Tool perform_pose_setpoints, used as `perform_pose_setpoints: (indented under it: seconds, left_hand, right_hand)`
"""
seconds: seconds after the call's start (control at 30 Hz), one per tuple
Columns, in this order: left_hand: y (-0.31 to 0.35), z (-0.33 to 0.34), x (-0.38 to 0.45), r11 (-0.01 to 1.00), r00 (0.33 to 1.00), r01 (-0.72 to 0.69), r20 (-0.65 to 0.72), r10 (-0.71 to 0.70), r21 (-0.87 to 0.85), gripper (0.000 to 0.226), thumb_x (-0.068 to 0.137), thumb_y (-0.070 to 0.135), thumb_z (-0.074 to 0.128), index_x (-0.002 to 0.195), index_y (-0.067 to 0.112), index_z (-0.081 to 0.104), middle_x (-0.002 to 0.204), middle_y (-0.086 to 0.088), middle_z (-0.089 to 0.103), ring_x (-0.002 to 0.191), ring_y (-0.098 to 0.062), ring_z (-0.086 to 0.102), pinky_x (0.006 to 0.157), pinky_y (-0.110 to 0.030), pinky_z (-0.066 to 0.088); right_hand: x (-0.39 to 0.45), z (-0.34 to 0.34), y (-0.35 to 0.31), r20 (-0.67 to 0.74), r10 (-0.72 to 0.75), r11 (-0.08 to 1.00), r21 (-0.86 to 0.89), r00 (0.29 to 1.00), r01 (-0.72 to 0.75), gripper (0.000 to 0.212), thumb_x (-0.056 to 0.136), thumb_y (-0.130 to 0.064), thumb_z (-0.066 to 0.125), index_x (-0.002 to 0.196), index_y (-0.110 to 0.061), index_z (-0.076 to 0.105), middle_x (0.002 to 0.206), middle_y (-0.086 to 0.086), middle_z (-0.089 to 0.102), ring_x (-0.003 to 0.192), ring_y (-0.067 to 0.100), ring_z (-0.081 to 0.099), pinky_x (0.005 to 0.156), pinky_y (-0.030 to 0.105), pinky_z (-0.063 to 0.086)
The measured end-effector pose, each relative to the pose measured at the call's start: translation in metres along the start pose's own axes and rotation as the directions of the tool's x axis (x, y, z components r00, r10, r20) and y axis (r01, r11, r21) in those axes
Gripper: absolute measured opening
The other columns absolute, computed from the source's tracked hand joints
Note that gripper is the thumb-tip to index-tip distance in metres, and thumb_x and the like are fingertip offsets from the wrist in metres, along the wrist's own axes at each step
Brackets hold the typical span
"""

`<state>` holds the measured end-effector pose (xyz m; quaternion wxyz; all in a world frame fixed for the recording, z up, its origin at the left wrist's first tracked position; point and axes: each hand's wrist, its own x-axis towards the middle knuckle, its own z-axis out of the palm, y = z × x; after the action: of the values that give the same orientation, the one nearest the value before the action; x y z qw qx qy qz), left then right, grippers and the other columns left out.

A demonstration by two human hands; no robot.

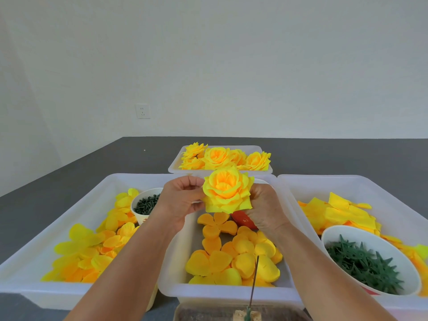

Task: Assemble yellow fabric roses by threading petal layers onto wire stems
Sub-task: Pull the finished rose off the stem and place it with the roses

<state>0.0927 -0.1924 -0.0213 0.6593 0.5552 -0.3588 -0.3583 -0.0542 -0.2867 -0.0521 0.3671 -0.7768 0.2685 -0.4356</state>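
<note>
A full yellow fabric rose (227,192) is held up above the middle tray (176,288), its open face toward me. My left hand (183,198) pinches its left petal edge. My right hand (264,207) grips it from the right and underneath. Loose yellow and orange petal layers (231,256) lie in the middle tray below. A thin upright wire stem (254,283) stands in a small block (247,316) at the front edge. Several finished roses (222,158) fill the far tray (266,170).
The left tray (34,283) holds more petals (88,251) and a cup of small dark green pieces (147,202). The right tray (393,188) holds square yellow fabric pieces (342,214) and a bowl of green star-shaped calyxes (366,265). A red object (244,220) sits behind my right hand.
</note>
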Motion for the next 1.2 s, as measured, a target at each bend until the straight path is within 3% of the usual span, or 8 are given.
perform_pose_setpoints:
  seconds: [0.13,0.3,0.5,0.67,0.8,0.93,1.1,1.2]
  left_hand:
    - [-0.0032,0.0022,-0.0004,0.957,0.975,-0.167,-0.104,0.195,0.236,0.029,0.075,-0.02,0.06,0.068,0.008,0.065,0.054,0.002,0.063,0.044,-0.001,0.052,0.044,-0.013,0.044]
    - [-0.0065,-0.0003,0.0015,0.883,0.934,-0.253,-0.138,0.329,0.395,0.033,0.074,-0.013,0.066,0.067,0.019,0.069,0.056,0.003,0.063,0.041,-0.001,0.048,0.043,-0.014,0.042]
    - [-0.007,0.0006,0.0013,0.894,0.929,-0.264,-0.154,0.337,0.361,0.024,0.076,-0.005,0.07,0.067,0.017,0.07,0.05,0.002,0.061,0.038,-0.005,0.045,0.039,-0.017,0.039]
    - [-0.0043,0.0016,-0.0005,0.953,0.948,-0.275,-0.128,0.291,0.13,0.022,0.081,-0.01,0.062,0.077,0.01,0.071,0.049,0.002,0.061,0.04,-0.005,0.043,0.041,-0.016,0.037]
    - [-0.0041,0.0038,-0.0019,0.908,0.913,-0.334,-0.152,0.378,0.255,0.018,0.076,-0.004,0.072,0.073,0.015,0.071,0.053,0.007,0.064,0.043,-0.001,0.051,0.044,-0.013,0.042]
    - [-0.0034,0.0007,-0.0004,0.96,0.935,-0.262,-0.22,0.278,0.099,0.01,0.078,0.002,0.071,0.07,0.008,0.067,0.044,0.003,0.056,0.039,-0.006,0.043,0.039,-0.017,0.037]
    - [0.0016,0.0026,-0.0016,0.993,0.991,-0.07,-0.123,0.057,-0.1,0.014,0.089,0.017,0.06,0.08,0.01,0.069,0.062,0.0,0.064,0.048,-0.008,0.048,0.046,-0.017,0.043]
    - [0.0021,0.0035,-0.0036,0.998,0.996,0.03,-0.082,-0.035,-0.059,0.016,0.088,0.023,0.062,0.085,0.007,0.065,0.067,-0.001,0.062,0.052,-0.012,0.049,0.045,-0.018,0.04]
  right_hand:
    - [0.0011,0.001,0.0018,0.019,0.039,0.996,-0.078,0.999,-0.038,0.008,0.079,-0.008,0.073,0.084,-0.002,0.075,0.084,0.01,0.073,0.082,0.029,0.065,0.08,0.034,0.054]
    - [0.0009,0.0015,0.0045,0.036,0.081,0.994,-0.082,0.996,-0.078,0.008,0.082,-0.007,0.069,0.085,-0.001,0.073,0.083,0.013,0.071,0.084,0.032,0.063,0.074,0.028,0.05]
    - [0.0018,0.0025,0.0067,0.039,0.1,0.992,-0.083,0.994,-0.097,0.01,0.084,-0.011,0.068,0.084,-0.002,0.072,0.083,0.013,0.071,0.083,0.032,0.063,0.076,0.032,0.052]
    - [0.0038,0.0045,0.0088,0.026,0.174,0.985,-0.029,0.984,-0.173,0.011,0.084,-0.017,0.069,0.086,-0.007,0.073,0.078,0.003,0.07,0.077,0.024,0.062,0.064,0.012,0.045]
    - [0.0037,0.0055,0.0089,0.027,0.216,0.976,-0.015,0.976,-0.216,0.012,0.085,-0.02,0.069,0.09,-0.009,0.074,0.089,0.009,0.072,0.08,0.02,0.062,0.069,0.02,0.049]
    - [0.0041,0.0045,0.0045,0.03,0.248,0.964,0.09,0.968,-0.25,0.014,0.083,-0.018,0.071,0.095,-0.011,0.073,0.096,0.009,0.072,0.096,0.028,0.063,0.088,0.038,0.052]
    - [0.004,0.0032,0.0036,0.0,0.27,0.95,0.16,0.963,-0.267,0.006,0.083,-0.019,0.071,0.085,-0.024,0.068,0.084,-0.003,0.067,0.078,0.01,0.056,0.063,0.014,0.044]
    - [0.0055,0.0012,0.0038,-0.092,0.215,0.967,0.157,0.972,-0.199,0.01,0.082,-0.012,0.071,0.076,-0.02,0.068,0.079,0.004,0.067,0.076,0.018,0.058,0.066,0.023,0.049]
